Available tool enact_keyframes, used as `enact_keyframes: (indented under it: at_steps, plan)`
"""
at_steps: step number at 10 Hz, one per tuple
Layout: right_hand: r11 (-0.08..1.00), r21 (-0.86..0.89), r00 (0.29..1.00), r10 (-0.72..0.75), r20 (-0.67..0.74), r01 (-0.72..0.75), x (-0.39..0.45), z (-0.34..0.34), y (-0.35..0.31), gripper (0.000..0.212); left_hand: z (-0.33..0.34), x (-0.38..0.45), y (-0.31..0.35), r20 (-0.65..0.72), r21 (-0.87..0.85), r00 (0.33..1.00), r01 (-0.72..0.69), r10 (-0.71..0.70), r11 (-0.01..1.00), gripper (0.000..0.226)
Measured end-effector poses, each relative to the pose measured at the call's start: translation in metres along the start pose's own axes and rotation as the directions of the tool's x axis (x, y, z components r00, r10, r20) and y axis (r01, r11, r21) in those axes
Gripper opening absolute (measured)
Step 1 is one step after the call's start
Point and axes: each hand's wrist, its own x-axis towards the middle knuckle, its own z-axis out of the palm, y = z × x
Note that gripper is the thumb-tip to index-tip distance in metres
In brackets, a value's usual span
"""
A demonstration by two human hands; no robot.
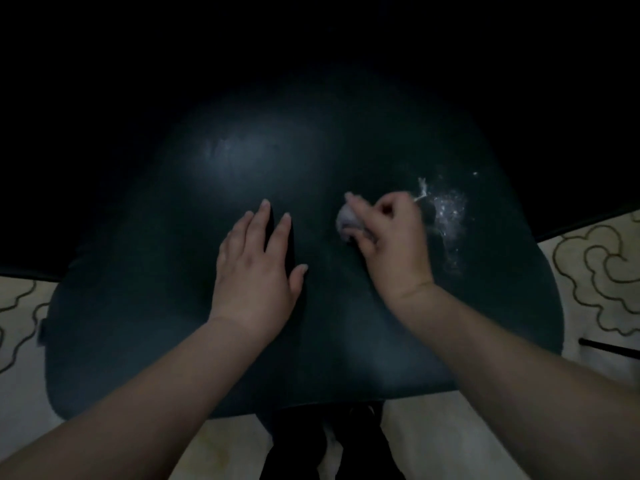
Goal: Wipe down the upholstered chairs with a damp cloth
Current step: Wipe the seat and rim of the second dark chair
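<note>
While the left hand (254, 268) lies flat on the dim chair (138, 306), the right hand (391, 237) grips a half-hidden cloth (346, 221).

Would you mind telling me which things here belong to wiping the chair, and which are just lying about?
Part of the job:
- dark chair seat
- cloth, gripped by the right hand
- left hand, flat on the seat
- white wet smear on the seat

Just lying about:
- patterned floor
- thin dark rod on the floor
</note>
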Motion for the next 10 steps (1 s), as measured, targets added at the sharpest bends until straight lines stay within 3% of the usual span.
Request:
enact_keyframes:
  at_steps: [1,2,3,4,5,6,8,9,10]
  plan:
    - [0.963,-0.055,0.958,-0.254,0.131,0.263,-0.050,-0.011,0.010,0.040,0.005,-0.002,0.003,-0.058,-0.022,0.998,0.003,-0.004,1.000,0.068]
    - [0.942,-0.157,0.955,-0.296,0.025,0.296,-0.045,-0.027,0.032,0.017,0.008,-0.004,0.005,-0.086,-0.031,0.996,0.017,-0.020,0.999,0.064]
    - [0.997,0.012,0.983,-0.073,-0.166,0.076,-0.015,-0.022,0.032,0.029,0.010,-0.005,0.007,-0.120,-0.041,0.993,0.001,-0.006,0.999,0.061]
    - [0.999,-0.036,0.977,-0.047,-0.208,0.041,-0.009,0.000,0.007,0.029,0.011,-0.005,0.008,-0.117,-0.036,0.993,0.005,-0.009,0.999,0.061]
    - [0.964,-0.047,0.965,-0.261,-0.005,0.261,-0.064,0.002,-0.006,0.030,0.010,-0.004,0.009,-0.104,-0.034,0.994,0.008,-0.011,0.999,0.062]
    - [0.957,-0.093,0.960,-0.268,0.085,0.276,-0.091,-0.021,0.029,0.034,0.010,-0.007,0.010,-0.113,-0.022,0.994,0.001,-0.004,1.000,0.061]
    - [0.998,-0.055,0.988,-0.011,-0.155,0.002,-0.033,-0.024,0.034,0.042,0.015,-0.010,0.026,-0.136,-0.069,0.990,0.025,-0.035,0.997,0.058]
    - [0.988,-0.093,0.990,-0.129,-0.053,0.123,-0.058,-0.015,0.020,0.043,0.017,-0.008,0.036,-0.128,-0.075,0.991,0.033,-0.043,0.997,0.059]
    - [0.938,-0.160,0.946,-0.285,0.156,0.309,-0.105,-0.025,0.040,0.016,0.018,-0.009,0.042,-0.127,-0.091,0.990,0.043,-0.054,0.995,0.059]
